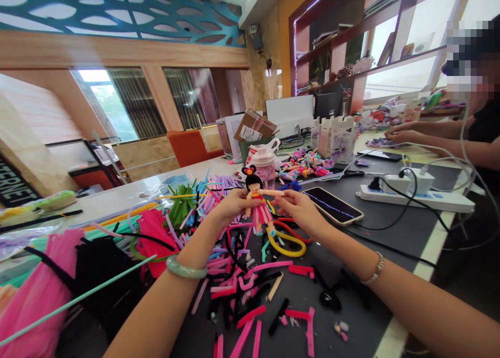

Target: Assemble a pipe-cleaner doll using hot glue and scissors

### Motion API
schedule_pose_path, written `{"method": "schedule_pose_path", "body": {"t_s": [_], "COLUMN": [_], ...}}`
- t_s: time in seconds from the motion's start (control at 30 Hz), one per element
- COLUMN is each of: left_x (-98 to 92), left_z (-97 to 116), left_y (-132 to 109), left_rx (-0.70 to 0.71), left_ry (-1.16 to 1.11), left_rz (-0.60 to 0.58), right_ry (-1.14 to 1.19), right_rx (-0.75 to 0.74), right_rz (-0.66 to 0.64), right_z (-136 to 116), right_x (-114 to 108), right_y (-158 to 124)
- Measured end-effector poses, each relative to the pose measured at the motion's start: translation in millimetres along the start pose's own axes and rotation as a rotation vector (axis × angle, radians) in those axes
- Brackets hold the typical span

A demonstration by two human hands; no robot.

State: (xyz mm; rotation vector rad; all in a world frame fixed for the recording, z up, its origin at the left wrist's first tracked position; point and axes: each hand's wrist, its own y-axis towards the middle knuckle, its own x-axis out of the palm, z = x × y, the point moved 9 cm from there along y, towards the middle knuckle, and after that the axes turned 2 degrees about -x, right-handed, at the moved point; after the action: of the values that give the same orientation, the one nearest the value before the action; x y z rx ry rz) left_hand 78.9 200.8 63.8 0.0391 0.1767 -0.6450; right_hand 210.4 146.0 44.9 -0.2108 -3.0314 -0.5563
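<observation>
A small pipe-cleaner doll (255, 196) with black hair, a red and yellow top and a pink striped skirt is upright in the middle of the view. My left hand (237, 204) is closed round the doll's side at waist height. On the other side, my right hand (297, 208) pinches a pale peach pipe-cleaner piece (272, 192) that reaches across to the doll's shoulder; I cannot tell whether it is attached there. Below the hands lie a yellow pipe-cleaner loop (291, 250) and many cut pink, red and black pieces (250, 315).
Bundles of pink pipe cleaners (45, 290) and green ones (182, 204) lie at left. A phone (333, 205) and a power strip (417, 198) with trailing cables are at right. Behind the doll stands a pink-lidded jar (265, 165). Another person's hands (410, 132) work at the far right.
</observation>
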Motion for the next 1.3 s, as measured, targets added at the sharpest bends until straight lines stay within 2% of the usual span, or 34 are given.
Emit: {"method": "schedule_pose_path", "body": {"t_s": [0.3, 0.5, 0.67, 0.93, 1.13, 1.3], "left_x": [6.2, 12.5, 21.0, 16.9, 15.2, 15.1], "left_z": [-1, 3, 12, 18, 28, 35], "left_y": [0, -3, -3, -2, -4, -5], "left_rx": [0.001, 0.019, 0.091, 0.134, 0.206, 0.273], "left_ry": [0.000, 0.061, 0.293, 0.409, 0.513, 0.451], "left_rz": [-0.079, -0.114, -0.165, -0.053, 0.042, 0.110], "right_ry": [-0.087, -0.011, -0.031, 0.098, 0.160, 0.254], "right_rx": [-0.154, -0.116, -0.085, 0.077, 0.065, 0.104], "right_rz": [-0.057, -0.099, -0.115, -0.083, -0.131, -0.117], "right_z": [-10, -10, -6, 5, 7, 7], "right_x": [6, 9, 11, 11, 16, 16], "right_y": [1, -2, -1, -2, -3, -5]}}
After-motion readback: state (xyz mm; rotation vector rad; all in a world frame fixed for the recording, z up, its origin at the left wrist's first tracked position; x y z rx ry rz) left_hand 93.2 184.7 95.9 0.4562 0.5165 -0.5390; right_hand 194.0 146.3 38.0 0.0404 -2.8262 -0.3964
